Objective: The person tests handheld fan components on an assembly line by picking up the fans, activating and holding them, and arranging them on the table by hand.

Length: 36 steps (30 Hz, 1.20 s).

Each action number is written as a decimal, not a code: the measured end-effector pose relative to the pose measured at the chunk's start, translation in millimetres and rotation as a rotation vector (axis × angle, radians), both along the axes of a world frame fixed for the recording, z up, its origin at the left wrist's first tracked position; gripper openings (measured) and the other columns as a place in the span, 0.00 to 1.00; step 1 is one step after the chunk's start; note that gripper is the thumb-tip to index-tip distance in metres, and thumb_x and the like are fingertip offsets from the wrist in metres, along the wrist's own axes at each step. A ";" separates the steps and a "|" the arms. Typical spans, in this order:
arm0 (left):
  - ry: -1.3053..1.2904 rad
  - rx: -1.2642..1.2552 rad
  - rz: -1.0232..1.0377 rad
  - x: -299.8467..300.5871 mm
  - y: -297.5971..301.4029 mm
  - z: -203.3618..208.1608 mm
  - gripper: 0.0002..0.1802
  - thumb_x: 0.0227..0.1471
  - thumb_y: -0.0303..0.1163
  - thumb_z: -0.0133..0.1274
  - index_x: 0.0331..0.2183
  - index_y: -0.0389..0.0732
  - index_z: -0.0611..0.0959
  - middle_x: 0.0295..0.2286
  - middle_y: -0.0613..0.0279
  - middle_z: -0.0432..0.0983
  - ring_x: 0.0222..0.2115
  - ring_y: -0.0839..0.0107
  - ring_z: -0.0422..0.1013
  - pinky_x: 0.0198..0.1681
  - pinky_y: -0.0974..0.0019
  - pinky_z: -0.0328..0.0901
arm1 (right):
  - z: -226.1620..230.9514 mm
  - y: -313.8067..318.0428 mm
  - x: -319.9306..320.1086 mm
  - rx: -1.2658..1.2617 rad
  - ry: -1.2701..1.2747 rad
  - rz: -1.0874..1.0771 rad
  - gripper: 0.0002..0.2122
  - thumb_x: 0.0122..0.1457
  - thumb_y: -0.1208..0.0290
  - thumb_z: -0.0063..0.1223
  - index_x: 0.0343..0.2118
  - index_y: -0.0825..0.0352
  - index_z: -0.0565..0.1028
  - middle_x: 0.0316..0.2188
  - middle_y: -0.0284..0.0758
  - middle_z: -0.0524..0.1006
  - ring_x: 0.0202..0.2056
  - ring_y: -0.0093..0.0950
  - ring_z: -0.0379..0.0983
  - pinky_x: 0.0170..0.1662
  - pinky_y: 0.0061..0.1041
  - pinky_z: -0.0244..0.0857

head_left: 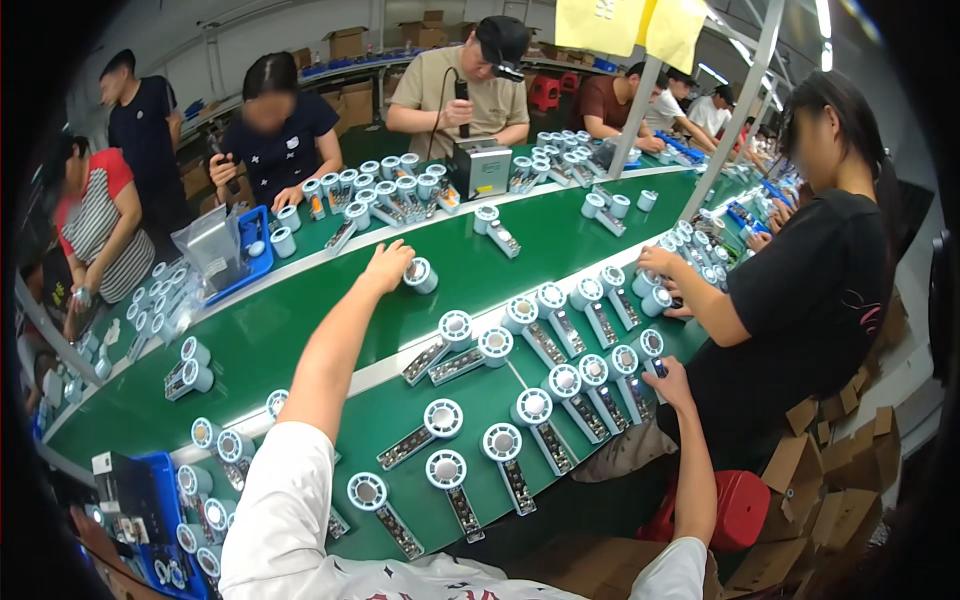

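Note:
Light-blue handheld fan bodies, each with a round head and a handle baring a circuit board, lie about both hands. My left hand (388, 266) reaches over the green belt, fingers stretched out beside the head of one fan body (422, 276). Whether it touches that one I cannot tell. At the right end of the near rows, my right hand (672, 382) is closed on the handle of another fan body (650, 344). More fan bodies, such as one with a grey disc (502, 443), lie on the near green worktop (395, 420).
To the right a person in black (820, 260) handles more fan bodies. Several people work across the belt (345, 285), by a grey metal box (481, 168) and a blue tray (258, 245). A red stool (735, 508) and cardboard boxes (845, 450) stand at lower right.

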<state>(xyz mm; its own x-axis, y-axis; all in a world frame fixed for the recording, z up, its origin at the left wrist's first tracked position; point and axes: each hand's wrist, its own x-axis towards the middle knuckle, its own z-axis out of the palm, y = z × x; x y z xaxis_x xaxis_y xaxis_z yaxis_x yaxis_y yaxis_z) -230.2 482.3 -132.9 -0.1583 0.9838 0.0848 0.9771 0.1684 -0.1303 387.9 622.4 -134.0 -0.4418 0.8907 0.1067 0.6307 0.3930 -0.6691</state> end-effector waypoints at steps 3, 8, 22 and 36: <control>0.092 -0.140 0.029 -11.9 -38.6 23.9 0.16 0.48 0.30 0.51 0.40 0.38 0.68 0.36 0.51 0.75 0.43 0.50 0.69 0.48 0.43 0.61 | -17.3 10.8 -1.7 0.138 0.022 0.054 0.13 0.43 0.71 0.62 0.27 0.75 0.72 0.27 0.43 0.73 0.27 0.36 0.68 0.35 0.31 0.65; -0.114 -0.027 0.220 13.9 -138.1 120.7 0.25 0.46 0.34 0.53 0.43 0.34 0.62 0.31 0.44 0.75 0.30 0.47 0.73 0.32 0.52 0.67 | -1.4 1.2 5.4 0.302 -0.320 -0.031 0.14 0.46 0.71 0.59 0.33 0.75 0.71 0.30 0.44 0.70 0.30 0.38 0.67 0.36 0.32 0.64; -1.292 1.021 0.652 255.6 -462.7 176.6 0.12 0.50 0.23 0.51 0.39 0.31 0.72 0.21 0.61 0.71 0.15 0.77 0.65 0.17 0.76 0.61 | 91.9 -366.8 -191.0 -0.126 0.271 0.614 0.07 0.51 0.78 0.53 0.33 0.72 0.75 0.23 0.35 0.74 0.20 0.24 0.66 0.24 0.22 0.61; -1.250 1.630 0.875 262.3 -558.0 105.5 0.10 0.55 0.28 0.48 0.39 0.33 0.72 0.20 0.63 0.68 0.14 0.78 0.62 0.15 0.76 0.59 | 93.4 -507.4 -364.0 0.107 0.002 1.089 0.10 0.52 0.72 0.48 0.34 0.74 0.74 0.24 0.45 0.75 0.26 0.45 0.71 0.30 0.38 0.66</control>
<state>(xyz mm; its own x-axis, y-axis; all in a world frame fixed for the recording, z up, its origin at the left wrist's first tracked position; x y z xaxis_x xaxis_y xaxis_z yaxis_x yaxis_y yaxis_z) 32.1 -75.7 -27.4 -0.9905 -0.1300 0.0441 0.0745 -0.2397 0.9680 23.9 115.0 -40.6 -0.9868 0.0083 0.1618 -0.0915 0.7957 -0.5988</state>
